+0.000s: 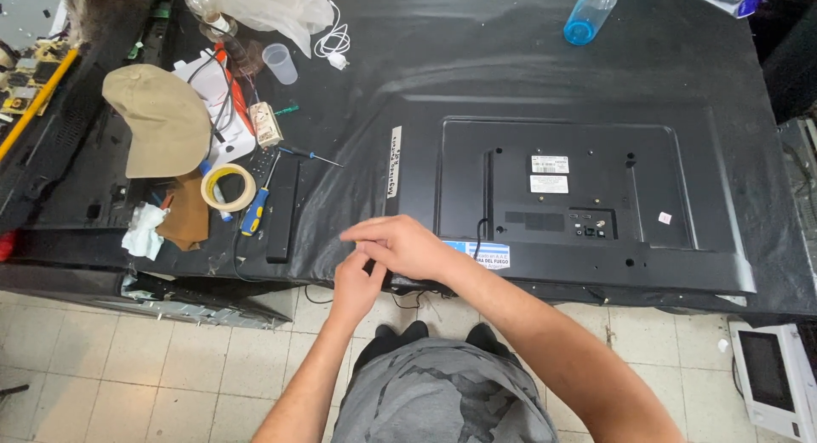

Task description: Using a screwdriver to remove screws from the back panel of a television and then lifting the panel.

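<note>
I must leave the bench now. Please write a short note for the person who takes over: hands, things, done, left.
Left hand and right hand meet at the near edge of the television, which lies face down; whether they hold anything is hidden.
The blue-handled screwdriver lies unused by the tape roll; a small screwdriver lies nearby.
The back cover looks still on; removed screws are not visible.

Both bare arms reach forward. The right hand (407,245) lies over the left hand (353,283), touching it. The right fingers (362,230) point left, held close together.
</note>
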